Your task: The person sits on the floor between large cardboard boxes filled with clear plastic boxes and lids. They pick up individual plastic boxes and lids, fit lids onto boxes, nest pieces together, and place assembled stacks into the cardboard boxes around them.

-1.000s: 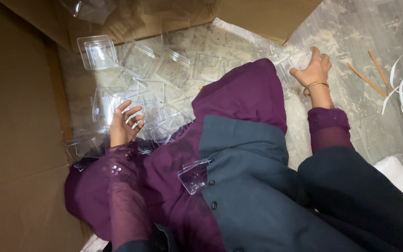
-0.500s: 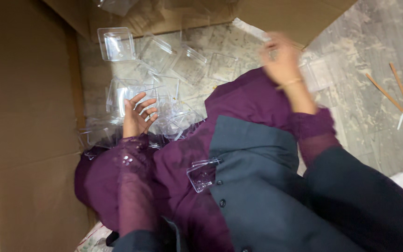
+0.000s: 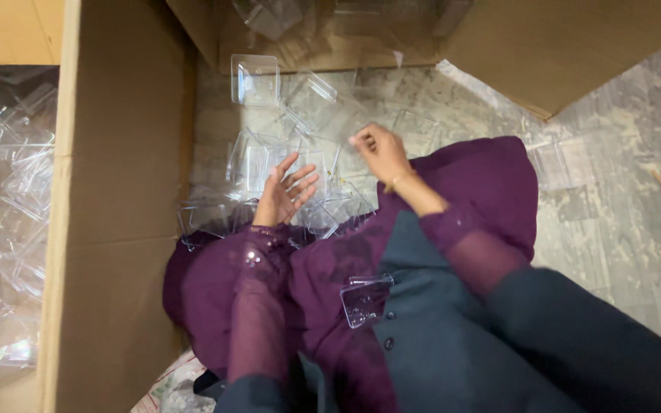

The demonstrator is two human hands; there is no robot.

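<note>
Hands over clear plastic trays on the floor

Left hand [image 3: 284, 195] hovered with fingers spread over the clear trays [image 3: 269, 164]; right hand [image 3: 380, 153] was curled, its grip indeterminate through blur; another tray [image 3: 365, 300] lay on the lap.

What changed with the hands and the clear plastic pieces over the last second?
The right hand left the floor at the far right and swung across to the pile of clear plastic trays, fingers now pinched; whether it holds a piece is unclear. The left hand stayed open on the pile. The tray on the lap has not moved.
</note>
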